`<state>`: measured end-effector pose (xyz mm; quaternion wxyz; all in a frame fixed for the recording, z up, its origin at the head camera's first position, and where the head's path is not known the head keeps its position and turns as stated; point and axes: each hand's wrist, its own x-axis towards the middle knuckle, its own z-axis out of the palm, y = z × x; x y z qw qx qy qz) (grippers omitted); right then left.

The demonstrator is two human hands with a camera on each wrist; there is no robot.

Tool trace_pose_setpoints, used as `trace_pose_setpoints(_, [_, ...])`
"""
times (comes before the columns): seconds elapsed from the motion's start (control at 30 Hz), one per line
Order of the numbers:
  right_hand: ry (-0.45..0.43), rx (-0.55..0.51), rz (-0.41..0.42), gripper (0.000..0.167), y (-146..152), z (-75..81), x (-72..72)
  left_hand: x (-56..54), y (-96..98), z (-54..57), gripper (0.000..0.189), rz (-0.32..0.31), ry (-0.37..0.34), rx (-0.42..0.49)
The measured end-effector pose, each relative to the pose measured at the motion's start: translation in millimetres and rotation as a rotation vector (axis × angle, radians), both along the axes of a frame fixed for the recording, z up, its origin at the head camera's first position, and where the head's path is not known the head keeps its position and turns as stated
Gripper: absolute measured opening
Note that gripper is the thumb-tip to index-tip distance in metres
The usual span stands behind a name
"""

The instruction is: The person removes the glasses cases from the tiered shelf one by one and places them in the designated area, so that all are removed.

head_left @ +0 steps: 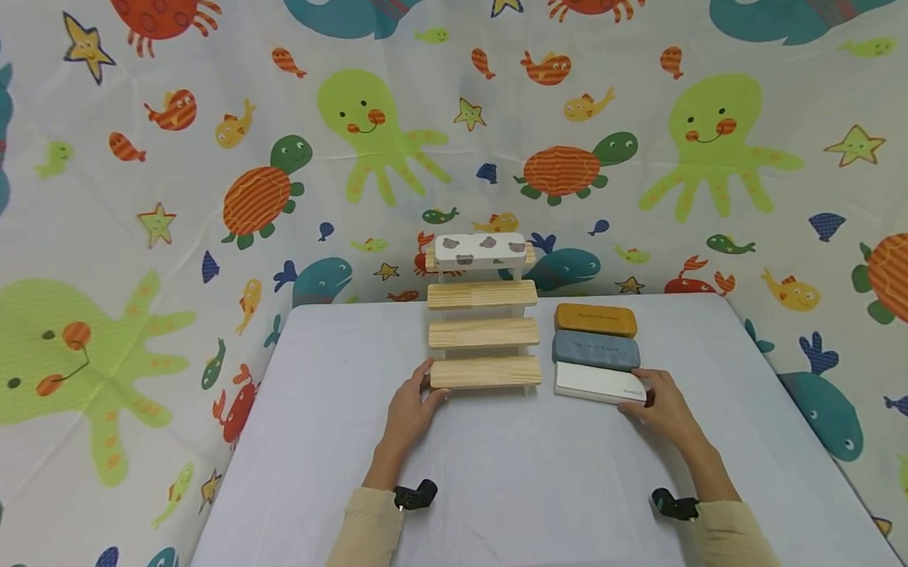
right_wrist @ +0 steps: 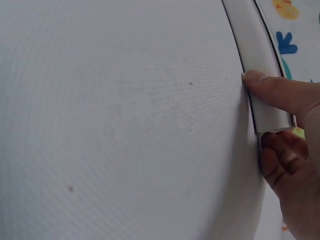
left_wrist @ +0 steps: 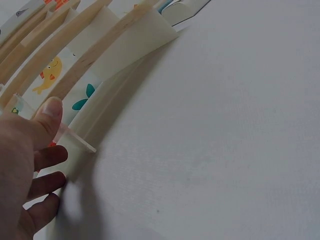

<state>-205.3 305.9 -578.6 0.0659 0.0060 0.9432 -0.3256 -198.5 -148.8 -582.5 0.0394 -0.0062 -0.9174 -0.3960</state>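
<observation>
A four-step wooden display stand (head_left: 485, 372) with clear supports stands at the table's far middle. My left hand (head_left: 411, 406) holds the left end of its lowest step, the thumb (left_wrist: 51, 111) at the front edge and the other fingers loosely bent below. On the top step lies a white glasses case with dark patches (head_left: 460, 250). To the stand's right, my right hand (head_left: 669, 409) grips the right end of a white glasses case (head_left: 594, 381), thumb (right_wrist: 270, 87) on its near side. This case lies in front of a blue-grey glasses case (head_left: 595, 350).
Behind the blue-grey case lies a mustard glasses case (head_left: 595, 320). A white cloth covers the table (head_left: 536, 489). The backdrop (head_left: 416, 59), printed with sea animals, rises right behind the stand and continues along both sides. Each wrist wears a small black camera.
</observation>
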Motion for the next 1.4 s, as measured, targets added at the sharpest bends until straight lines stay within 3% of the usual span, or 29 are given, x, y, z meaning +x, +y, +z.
trace_pose_setpoints(0.33, [0.035,0.027,0.042,0.086,-0.2,9.9,-0.9,-1.0,-0.1,1.3,0.070,-0.005,-0.002,0.005])
trace_pose_setpoints(0.83, [0.094,0.093,-0.026,0.076,-9.1,42.7,-9.7,0.5,0.3,3.4,0.069,-0.008,0.013,0.020])
trace_pose_setpoints(1.13, [0.210,0.079,-0.008,0.068,-13.7,53.1,-17.7,0.4,-0.4,2.4,0.069,-0.008,0.005,0.020])
trace_pose_setpoints(1.4, [0.264,0.059,-0.002,0.065,-21.7,63.7,-23.4,1.3,-0.5,1.6,0.069,-0.001,-0.006,0.025])
